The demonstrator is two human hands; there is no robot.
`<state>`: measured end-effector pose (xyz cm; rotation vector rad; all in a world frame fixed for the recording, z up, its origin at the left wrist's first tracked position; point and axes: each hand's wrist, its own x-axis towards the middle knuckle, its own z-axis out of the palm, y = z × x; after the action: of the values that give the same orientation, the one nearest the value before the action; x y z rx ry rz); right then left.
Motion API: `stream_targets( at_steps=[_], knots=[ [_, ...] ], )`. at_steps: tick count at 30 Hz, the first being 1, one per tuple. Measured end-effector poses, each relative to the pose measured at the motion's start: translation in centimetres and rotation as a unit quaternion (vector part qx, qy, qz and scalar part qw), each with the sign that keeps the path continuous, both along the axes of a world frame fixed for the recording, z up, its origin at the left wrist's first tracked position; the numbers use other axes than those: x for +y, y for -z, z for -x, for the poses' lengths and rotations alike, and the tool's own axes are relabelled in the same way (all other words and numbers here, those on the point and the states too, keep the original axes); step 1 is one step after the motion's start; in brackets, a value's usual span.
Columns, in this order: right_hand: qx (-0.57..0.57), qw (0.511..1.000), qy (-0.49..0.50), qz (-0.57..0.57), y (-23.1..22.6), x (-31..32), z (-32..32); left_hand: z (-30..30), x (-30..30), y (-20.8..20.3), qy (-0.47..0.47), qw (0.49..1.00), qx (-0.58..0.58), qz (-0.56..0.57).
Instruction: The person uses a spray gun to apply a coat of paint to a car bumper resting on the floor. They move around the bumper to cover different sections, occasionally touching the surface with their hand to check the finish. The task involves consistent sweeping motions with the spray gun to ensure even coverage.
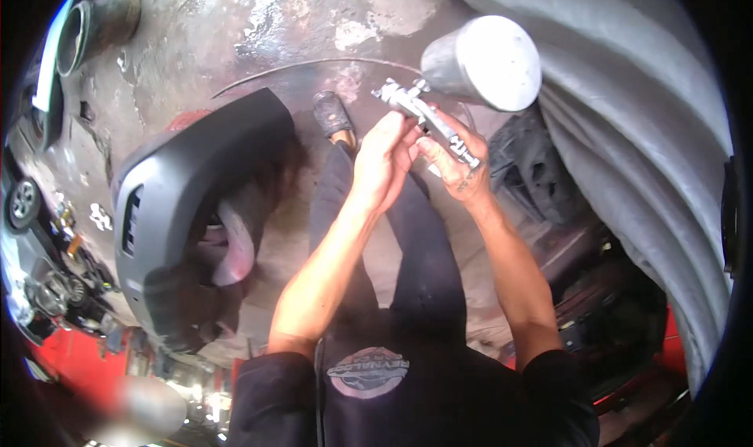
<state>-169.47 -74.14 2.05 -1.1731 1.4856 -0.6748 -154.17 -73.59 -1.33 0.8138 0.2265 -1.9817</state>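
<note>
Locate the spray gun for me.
In the head view, the spray gun is above and slightly right of centre, in the right hand beside the left hand, with its silver cup rightward.

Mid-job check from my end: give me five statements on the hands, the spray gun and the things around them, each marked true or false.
1. The right hand holds the silver spray gun. True.
2. The spray gun's cup is bright red. False: it is silver-grey.
3. A dark bumper lies on the person's left. True.
4. The left hand rests on the bumper. False: it is raised close to the right hand, by the spray gun.
5. Grey sheeting is on the person's right. True.
</note>
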Motion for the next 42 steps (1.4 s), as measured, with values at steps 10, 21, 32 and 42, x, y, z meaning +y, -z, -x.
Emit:
stream_targets(
  at_steps=[10, 21, 32, 42],
  knots=[
    [-0.026, 0.998, 0.055, 0.014, -17.0, -1.0, 1.2, 1.4, -1.7, -16.1, 0.09, 0.968, -0.15, 0.182],
    [0.008, 0.993, 0.035, 0.113, -28.1, -1.9, -2.3, -0.6, -3.4, -25.7, 0.092, 0.953, -0.136, 0.255],
    [-0.008, 0.991, 0.006, 0.135, -29.8, -1.8, -4.8, -4.4, -3.4, -28.3, -0.046, 0.605, -0.63, 0.485],
    [0.039, 0.982, 0.056, 0.175, -29.3, -1.5, -6.6, -6.4, -5.1, -29.2, 0.011, 0.511, -0.662, 0.548]
  ],
)
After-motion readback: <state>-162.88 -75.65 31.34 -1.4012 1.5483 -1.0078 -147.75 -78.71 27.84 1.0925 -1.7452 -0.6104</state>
